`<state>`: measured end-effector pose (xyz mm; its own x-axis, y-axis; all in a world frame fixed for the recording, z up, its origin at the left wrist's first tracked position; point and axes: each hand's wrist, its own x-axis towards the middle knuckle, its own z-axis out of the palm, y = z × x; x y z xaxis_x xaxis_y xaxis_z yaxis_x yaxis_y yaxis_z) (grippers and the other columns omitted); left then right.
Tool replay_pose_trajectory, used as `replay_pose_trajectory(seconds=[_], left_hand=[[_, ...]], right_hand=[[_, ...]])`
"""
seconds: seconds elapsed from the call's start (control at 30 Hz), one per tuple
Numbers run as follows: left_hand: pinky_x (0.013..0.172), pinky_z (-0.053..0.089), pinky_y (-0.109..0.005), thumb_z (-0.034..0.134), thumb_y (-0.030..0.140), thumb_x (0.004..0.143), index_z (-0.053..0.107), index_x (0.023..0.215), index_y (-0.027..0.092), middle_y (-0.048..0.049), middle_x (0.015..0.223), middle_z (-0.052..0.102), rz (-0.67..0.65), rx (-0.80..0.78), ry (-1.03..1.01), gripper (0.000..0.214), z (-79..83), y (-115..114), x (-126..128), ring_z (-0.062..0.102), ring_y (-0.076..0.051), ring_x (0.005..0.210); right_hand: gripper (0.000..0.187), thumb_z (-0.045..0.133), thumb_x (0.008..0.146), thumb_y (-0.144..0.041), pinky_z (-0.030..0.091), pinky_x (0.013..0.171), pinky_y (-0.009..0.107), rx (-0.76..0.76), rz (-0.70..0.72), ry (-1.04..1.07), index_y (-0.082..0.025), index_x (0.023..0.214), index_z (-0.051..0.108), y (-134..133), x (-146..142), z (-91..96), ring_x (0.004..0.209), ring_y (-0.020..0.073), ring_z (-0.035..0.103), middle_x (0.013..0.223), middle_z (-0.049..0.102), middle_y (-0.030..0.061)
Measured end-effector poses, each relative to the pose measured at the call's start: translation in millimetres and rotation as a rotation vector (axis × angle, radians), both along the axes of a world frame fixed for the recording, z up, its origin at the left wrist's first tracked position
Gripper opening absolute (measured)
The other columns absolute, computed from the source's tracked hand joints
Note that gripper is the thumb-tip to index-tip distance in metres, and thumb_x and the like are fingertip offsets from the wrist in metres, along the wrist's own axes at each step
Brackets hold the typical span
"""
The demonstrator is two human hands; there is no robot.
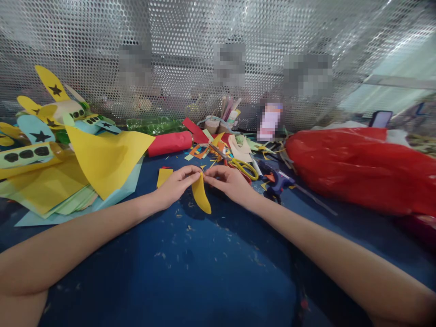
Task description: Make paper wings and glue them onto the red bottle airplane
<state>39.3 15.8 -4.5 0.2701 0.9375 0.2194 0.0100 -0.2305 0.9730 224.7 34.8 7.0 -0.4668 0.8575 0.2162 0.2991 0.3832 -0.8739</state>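
Between my two hands hangs a curved yellow paper strip (201, 195), its lower end pointing toward me. My left hand (179, 182) pinches the strip's upper end between thumb and fingers. Close beside it, my right hand (231, 182) has its fingertips closed at the same upper end. A small yellow paper piece (164, 176) lies by my left hand. Just beyond my right hand are yellow-handled scissors (243, 166). To the right of that hand rests a dark blue glue gun (279, 181).
Paper planes with black stars (54, 91) and stacked coloured sheets (112, 159) stand at left. A red-wrapped roll (170, 144), green bottle (155, 125) and paper scraps (204, 150) lie at the back. A red plastic bag (354, 168) covers the right side. Perforated metal (190, 45) rises behind.
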Motion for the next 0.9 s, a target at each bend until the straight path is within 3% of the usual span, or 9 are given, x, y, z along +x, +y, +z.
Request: replay_pose_trajectory(seconds=[0.2,0.3,0.37,0.47,0.53,0.63,0.7,0.83,0.9], left_hand=[[0.085,0.041,-0.032,0.055,0.033,0.085,0.061,0.087,0.020,-0.0014,0.087,0.059,0.097,-0.076,-0.115,0.014,-5.4,2,1,0.054,-0.018,0.087],[0.081,0.042,-0.031,0.056,0.033,0.085,0.060,0.085,0.020,-0.0006,0.083,0.056,0.117,-0.137,-0.187,0.014,-7.1,4,1,0.053,-0.016,0.081],[0.082,0.042,-0.031,0.056,0.032,0.085,0.059,0.085,0.020,-0.0005,0.083,0.056,0.115,-0.153,-0.202,0.013,-7.0,4,1,0.053,-0.016,0.082],[0.083,0.041,-0.031,0.057,0.031,0.084,0.060,0.085,0.019,-0.0010,0.086,0.057,0.124,-0.148,-0.200,0.012,-5.9,3,1,0.053,-0.017,0.085],[0.082,0.040,-0.030,0.057,0.031,0.084,0.060,0.085,0.019,-0.0011,0.087,0.058,0.128,-0.154,-0.197,0.012,-5.2,3,1,0.053,-0.017,0.085],[0.078,0.040,-0.029,0.058,0.032,0.083,0.060,0.085,0.020,-0.0005,0.085,0.058,0.129,-0.165,-0.198,0.012,-4.7,2,1,0.054,-0.016,0.082],[0.074,0.040,-0.028,0.059,0.032,0.082,0.060,0.085,0.020,-0.0003,0.084,0.058,0.136,-0.162,-0.189,0.013,-4.4,2,2,0.053,-0.016,0.080],[0.075,0.039,-0.028,0.059,0.030,0.081,0.061,0.083,0.020,-0.0004,0.084,0.059,0.148,-0.154,-0.194,0.010,-3.7,2,2,0.053,-0.016,0.081],[0.074,0.039,-0.028,0.059,0.029,0.081,0.061,0.083,0.020,-0.0001,0.083,0.059,0.145,-0.167,-0.200,0.010,-3.3,2,2,0.053,-0.016,0.080]], right_hand=[[0.024,0.050,0.086,-0.039,0.049,0.063,0.027,0.044,-0.042,-0.127,-0.018,0.077,0.056,0,2,3.5,0.066,0.0129,0.057,0.072,0.061,0.0014],[0.029,0.042,0.090,-0.039,0.047,0.058,0.027,0.058,-0.156,-0.208,-0.018,0.077,0.057,16,12,5.6,0.059,0.0131,0.055,0.067,0.060,0.0022],[0.030,0.041,0.090,-0.038,0.049,0.059,0.029,0.118,-0.315,-0.142,-0.016,0.100,0.058,30,23,4.5,0.066,0.0152,0.060,0.085,0.065,0.0077],[0.052,0.053,0.082,-0.029,0.052,0.074,0.034,0.282,-0.461,-0.213,-0.018,0.132,0.046,47,36,1.4,0.099,0.0218,0.062,0.124,0.057,0.0161],[0.049,0.057,0.080,-0.030,0.051,0.078,0.036,0.309,-0.384,-0.365,-0.017,0.127,0.054,49,40,2.2,0.099,0.0233,0.062,0.120,0.061,0.0149],[0.028,0.059,0.081,-0.043,0.047,0.083,0.037,0.350,-0.164,-0.588,-0.019,0.090,0.070,40,37,12.0,0.088,0.0214,0.063,0.092,0.070,0.0074],[0.034,0.063,0.077,-0.052,0.043,0.087,0.038,0.446,-0.145,-0.659,-0.019,0.076,0.070,30,33,21.3,0.088,0.0217,0.061,0.086,0.069,0.0065],[0.021,0.064,0.079,-0.039,0.045,0.072,0.028,0.267,0.101,-0.698,-0.020,0.086,0.070,20,29,30.4,0.074,0.0154,0.061,0.080,0.070,0.0019],[0.014,0.060,0.081,-0.029,0.044,0.068,0.026,0.220,0.138,-0.713,-0.019,0.086,0.069,21,29,28.6,0.071,0.0137,0.062,0.079,0.070,0.0006]])
